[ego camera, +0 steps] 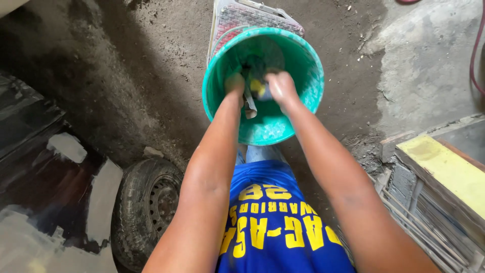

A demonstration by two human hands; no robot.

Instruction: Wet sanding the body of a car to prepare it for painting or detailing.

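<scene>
Fingers (pixel 279 83) of the right hand (pixel 282 88) are curled shut over a yellow sponge (pixel 258 87), and those of the left hand (pixel 234 84) are bent down onto a grey cloth (pixel 250 101) just beside it; whether the cloth is truly pinched cannot be told, since the fingertips are hidden. Both hands are plunged inside a green bucket (pixel 303 96), the sponge squeezed between them. Nearer than the fingers, a blue shirt (pixel 273 222) with yellow lettering is seen between the two forearms. Off to the left of the fingers and nearer, a worn tyre (pixel 144 207) is lying on the dirt ground (pixel 126 76). To the right, a yellow-topped wooden box (pixel 444 172) is seen. Beyond the fingers, behind the bucket's far rim, a woven plastic stool (pixel 252 17) is standing, touching the bucket.
</scene>
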